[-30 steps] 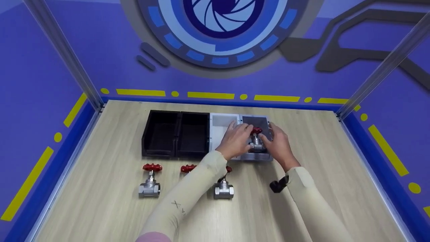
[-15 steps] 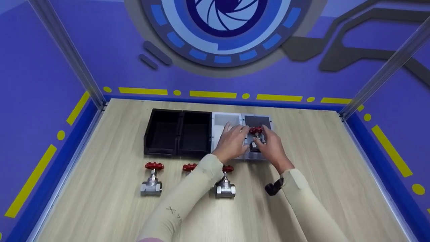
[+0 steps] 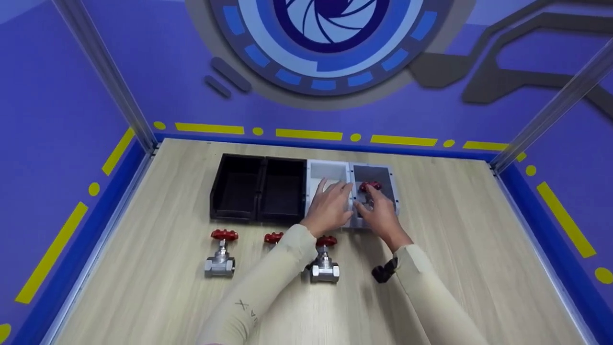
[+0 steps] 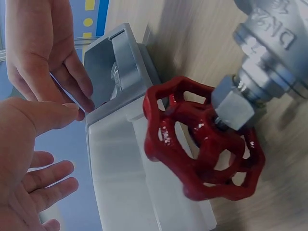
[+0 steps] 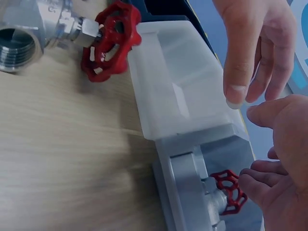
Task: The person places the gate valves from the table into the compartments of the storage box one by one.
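A gate valve with a red handwheel (image 3: 370,186) lies in the grey bin (image 5: 185,183) at the right end of the bin row; its metal body is mostly hidden by my right hand in the head view. My right hand (image 3: 380,215) is over this bin with fingers loosely bent beside the wheel; whether they touch it I cannot tell. My left hand (image 3: 329,207) hovers above the white bin (image 4: 120,163), fingers spread and holding nothing. On the table in front stand three more such valves: a left one (image 3: 221,258), a middle one (image 3: 274,237) mostly behind my left sleeve, and a right one (image 3: 325,266).
Two black bins (image 3: 234,191) adjoin the white bin on its left. The wooden table (image 3: 459,211) is bordered by blue panels (image 3: 306,115) at the back and sides, with metal posts at the corners. A black wrist camera (image 3: 384,271) hangs under my right sleeve.
My right hand has moved left from the grey bin's outer wall to over the valve. My left hand has drawn slightly away from the valve. The head view has shifted a little.
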`<state>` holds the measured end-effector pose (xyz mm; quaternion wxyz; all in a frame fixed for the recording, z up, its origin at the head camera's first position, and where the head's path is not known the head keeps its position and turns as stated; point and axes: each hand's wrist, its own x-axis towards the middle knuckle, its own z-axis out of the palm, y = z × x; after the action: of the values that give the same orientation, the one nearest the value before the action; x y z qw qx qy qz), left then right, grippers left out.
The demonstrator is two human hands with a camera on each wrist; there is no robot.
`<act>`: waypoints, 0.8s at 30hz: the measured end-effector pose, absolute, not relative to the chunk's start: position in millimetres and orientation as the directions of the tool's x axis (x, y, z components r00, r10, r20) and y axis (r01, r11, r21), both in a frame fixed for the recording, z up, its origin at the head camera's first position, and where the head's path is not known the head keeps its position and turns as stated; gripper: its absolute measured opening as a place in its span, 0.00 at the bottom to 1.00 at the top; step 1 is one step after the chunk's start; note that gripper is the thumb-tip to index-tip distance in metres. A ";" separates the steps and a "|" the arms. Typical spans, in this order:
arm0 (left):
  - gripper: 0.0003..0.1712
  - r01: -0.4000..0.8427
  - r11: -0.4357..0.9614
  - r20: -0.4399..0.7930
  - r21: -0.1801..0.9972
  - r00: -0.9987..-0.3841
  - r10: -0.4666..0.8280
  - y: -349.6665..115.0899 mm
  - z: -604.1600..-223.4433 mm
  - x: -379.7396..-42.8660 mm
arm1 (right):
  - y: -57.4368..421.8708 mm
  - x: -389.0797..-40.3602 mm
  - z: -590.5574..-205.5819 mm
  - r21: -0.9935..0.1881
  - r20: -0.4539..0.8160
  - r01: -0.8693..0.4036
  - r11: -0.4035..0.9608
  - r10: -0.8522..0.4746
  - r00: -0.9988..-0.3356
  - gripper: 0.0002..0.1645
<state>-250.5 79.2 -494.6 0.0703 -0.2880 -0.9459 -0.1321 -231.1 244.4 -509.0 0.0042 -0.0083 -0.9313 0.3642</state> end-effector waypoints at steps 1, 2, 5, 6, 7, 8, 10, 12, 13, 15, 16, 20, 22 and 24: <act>0.39 0.562 0.800 0.212 0.209 -0.825 0.524 78.7 -495.4 -250.1 | 242.9 -231.0 -510.0 -0.683 -0.009 0.018 0.730 0.016 -1.000 0.40; 0.39 0.562 0.801 0.216 0.207 -0.825 0.523 78.1 -496.2 -249.7 | 241.6 -230.9 -511.1 -0.688 -0.021 0.023 0.726 0.012 -1.000 0.40; 0.37 0.565 0.800 0.231 0.201 -0.821 0.522 76.7 -498.7 -248.7 | 237.9 -231.0 -514.0 -0.696 -0.047 0.039 0.717 0.010 -0.999 0.40; 0.37 0.564 0.801 0.234 0.201 -0.822 0.520 76.2 -499.6 -248.2 | 236.7 -231.0 -514.8 -0.695 -0.050 0.043 0.718 0.011 -0.999 0.40; 0.36 0.563 0.802 0.235 0.200 -0.822 0.518 75.8 -500.5 -247.8 | 235.6 -231.0 -515.6 -0.693 -0.051 0.042 0.720 0.009 -0.999 0.39; 0.36 0.561 0.803 0.235 0.201 -0.823 0.516 75.4 -501.4 -247.4 | 234.8 -231.2 -516.6 -0.689 -0.045 0.035 0.724 0.005 -0.999 0.39; 0.36 0.556 0.806 0.235 0.205 -0.827 0.511 74.6 -503.0 -246.5 | 232.8 -231.3 -518.2 -0.680 -0.040 0.033 0.732 0.007 -0.999 0.40; 0.35 0.552 0.809 0.235 0.203 -0.829 0.508 73.6 -504.5 -245.7 | 231.1 -231.3 -519.6 -0.676 -0.038 0.029 0.736 0.005 -0.999 0.40; 0.35 0.553 0.809 0.237 0.199 -0.828 0.508 73.2 -505.1 -245.3 | 230.4 -231.4 -520.3 -0.672 -0.036 0.027 0.740 0.003 -0.999 0.40; 0.35 0.555 0.809 0.248 0.195 -0.826 0.507 72.0 -506.6 -244.3 | 229.0 -231.6 -521.3 -0.673 -0.038 0.030 0.739 0.006 -0.999 0.40; 0.35 0.557 0.808 0.257 0.192 -0.823 0.506 71.3 -507.5 -243.7 | 228.3 -231.7 -521.5 -0.674 -0.037 0.029 0.738 0.005 -0.999 0.41; 0.37 0.561 0.805 0.275 0.194 -0.819 0.504 68.0 -509.8 -241.8 | 226.2 -233.5 -521.7 -0.684 -0.067 0.048 0.728 0.002 -0.998 0.41; 0.37 0.563 0.801 0.274 0.203 -0.818 0.505 66.3 -510.6 -241.2 | 225.5 -234.5 -521.8 -0.684 -0.086 0.066 0.727 0.009 -0.996 0.42; 0.38 0.563 0.798 0.266 0.216 -0.820 0.506 64.6 -511.5 -240.4 | 224.7 -235.6 -522.6 -0.681 -0.105 0.084 0.727 0.016 -0.994 0.42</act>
<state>-240.4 64.6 -511.5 0.0979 -0.2834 -0.9430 -0.1442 -235.6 224.7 -522.6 -0.0460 -0.0271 -0.9282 0.3681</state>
